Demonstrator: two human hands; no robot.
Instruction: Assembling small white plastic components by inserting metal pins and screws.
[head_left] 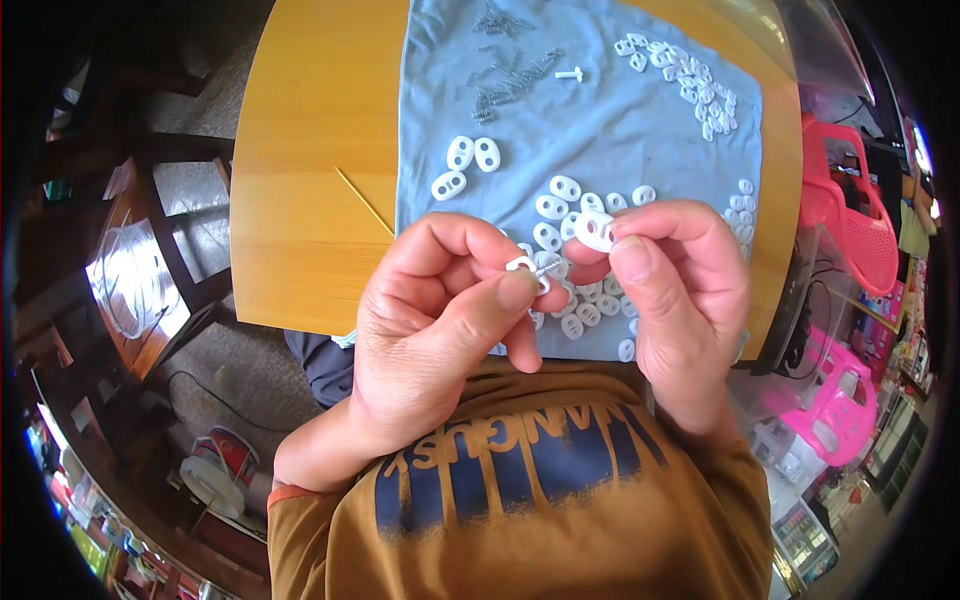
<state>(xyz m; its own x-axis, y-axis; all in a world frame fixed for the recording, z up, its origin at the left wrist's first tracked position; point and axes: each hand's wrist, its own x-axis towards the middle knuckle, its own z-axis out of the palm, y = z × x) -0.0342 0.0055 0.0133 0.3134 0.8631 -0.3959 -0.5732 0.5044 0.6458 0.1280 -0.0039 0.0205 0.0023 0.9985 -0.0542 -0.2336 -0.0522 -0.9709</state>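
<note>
My left hand (425, 315) is closed in a pinch on a small white plastic piece (521, 264). A metal spring (549, 268) sticks out of that piece toward the right. Between the thumb and fingers of my right hand (690, 285) is a white two-holed oval plastic piece (594, 232), tilted and apart from the spring. Beneath both hands, more two-holed oval pieces (552, 207) lie loosely on the blue cloth (600, 110). My fingers hide part of each held piece.
Springs (505, 85) lie in a loose pile on the far cloth, beside a white T-shaped piece (570, 75). Smaller white pieces (690, 80) are heaped far right. Three finished-looking ovals (460, 153) sit apart at left. A thin stick (363, 200) rests on the wooden table (310, 130). Pink chairs (845, 200) stand right.
</note>
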